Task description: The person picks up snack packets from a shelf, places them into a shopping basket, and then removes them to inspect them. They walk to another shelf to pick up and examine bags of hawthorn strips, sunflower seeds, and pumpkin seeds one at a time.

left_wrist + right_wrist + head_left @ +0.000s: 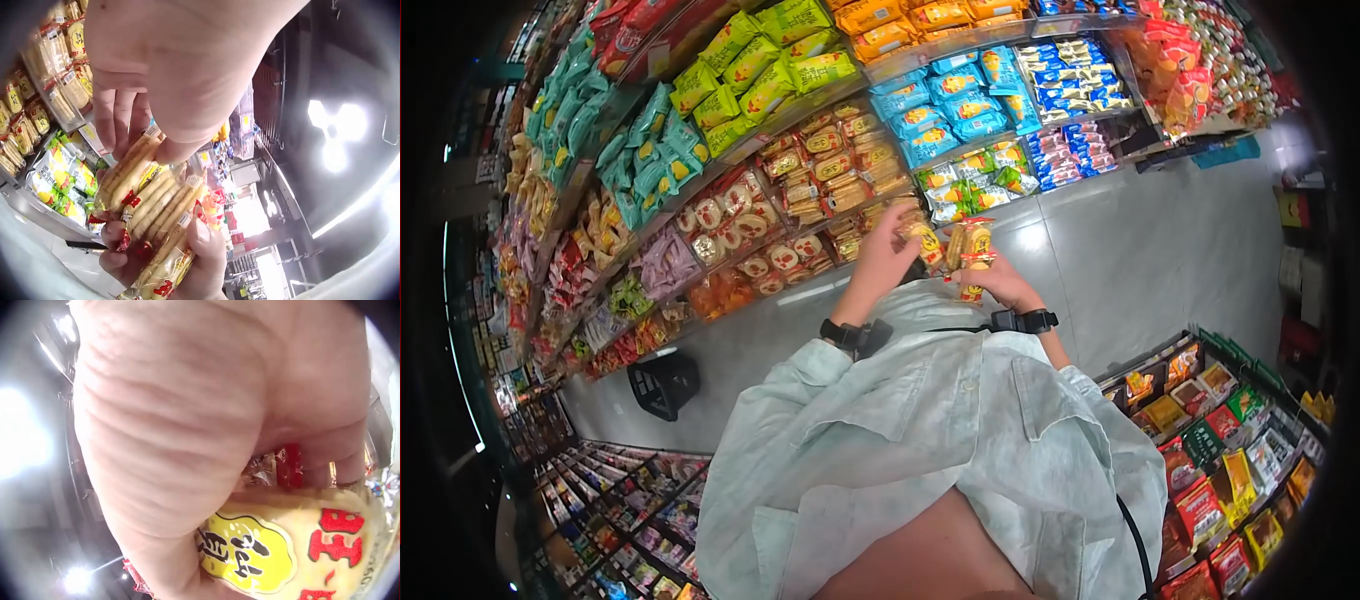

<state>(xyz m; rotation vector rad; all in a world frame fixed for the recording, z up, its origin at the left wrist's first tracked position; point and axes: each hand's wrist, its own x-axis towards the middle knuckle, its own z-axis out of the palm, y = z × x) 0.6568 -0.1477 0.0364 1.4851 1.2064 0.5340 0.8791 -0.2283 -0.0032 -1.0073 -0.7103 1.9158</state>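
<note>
Near the centre of the head view, a clear, shiny plastic packet of long pale-golden biscuits with a yellow label (925,245) is gripped by the left hand (883,260), between thumb and curled fingers. Just to its right, a small bunch of similar clear packets with red and yellow print (977,245) is held by the right hand (1002,283), its thumb and fingers wrapped round them. In the left wrist view the packets are seen lying side by side, lengthwise; they are probably bunched this way so that several can be kept in one grasp, with the left fingers left for a single packet.

Similar packets are stacked in transparent plastic bins (830,165) at upper centre, apparently sorted by kind: glossy sky-blue packets (965,105) are kept to their right, bright lime-green packets (760,70) to their upper left. At lower left, a black plastic basket (665,385) is set on the grey tiled floor (1090,245).
</note>
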